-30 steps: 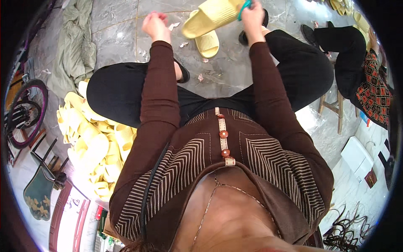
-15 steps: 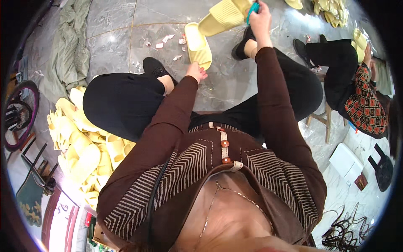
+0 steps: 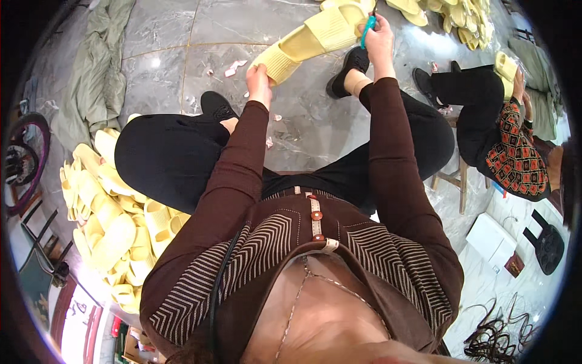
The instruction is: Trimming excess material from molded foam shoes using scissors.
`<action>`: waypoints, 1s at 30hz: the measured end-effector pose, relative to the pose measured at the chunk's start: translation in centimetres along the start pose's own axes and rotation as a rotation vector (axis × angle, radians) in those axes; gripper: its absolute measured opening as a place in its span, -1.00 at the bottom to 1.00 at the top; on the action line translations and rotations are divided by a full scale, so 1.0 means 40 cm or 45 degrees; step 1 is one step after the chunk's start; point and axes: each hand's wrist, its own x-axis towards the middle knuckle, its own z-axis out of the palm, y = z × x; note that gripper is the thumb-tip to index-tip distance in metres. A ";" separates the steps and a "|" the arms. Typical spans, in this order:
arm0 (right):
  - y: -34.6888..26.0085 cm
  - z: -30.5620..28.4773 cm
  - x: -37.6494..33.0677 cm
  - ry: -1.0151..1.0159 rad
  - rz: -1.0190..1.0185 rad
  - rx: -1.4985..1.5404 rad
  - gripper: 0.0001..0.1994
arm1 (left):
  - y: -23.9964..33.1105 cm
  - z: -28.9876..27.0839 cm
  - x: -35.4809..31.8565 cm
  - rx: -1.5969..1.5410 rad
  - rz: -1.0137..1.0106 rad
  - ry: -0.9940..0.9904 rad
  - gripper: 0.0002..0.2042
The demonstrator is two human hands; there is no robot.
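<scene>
Out over the floor, my left hand (image 3: 259, 83) is closed on one end of a yellow slide slipper (image 3: 276, 63), which slants up to the right. A second yellow slipper (image 3: 333, 29) with a ribbed strap meets its far end; I cannot tell whether the two are joined. My right hand (image 3: 380, 41) is closed round teal-handled scissors (image 3: 367, 31), their dark tip pointing up. It is at the right end of the second slipper, and whether its fingers also grip that slipper is hidden.
A big pile of yellow slippers (image 3: 115, 224) lies by my left leg. More slippers (image 3: 464, 21) are at the far right. Paper scraps (image 3: 233, 68) litter the tiled floor. A seated person in a patterned top (image 3: 518, 155) holds a yellow slipper at right. Grey-green cloth (image 3: 97, 73) lies far left.
My left hand has moved up and left and now grips the slipper's end. That slipper has swung from nearly upright to a slant, in line with the second one. The right hand stays on the scissors.
</scene>
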 end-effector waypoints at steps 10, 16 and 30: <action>-0.082 -0.134 0.023 -0.095 0.249 1.026 -0.55 | 0.331 0.074 -0.098 0.207 0.397 -0.113 -0.78; -0.224 -0.184 0.010 -0.033 -0.071 1.089 -0.58 | 0.450 0.084 -0.171 0.289 0.637 -0.149 -0.77; -0.194 -0.061 -0.110 0.267 0.180 1.094 -0.63 | 0.406 0.117 -0.223 0.561 0.945 0.132 -0.80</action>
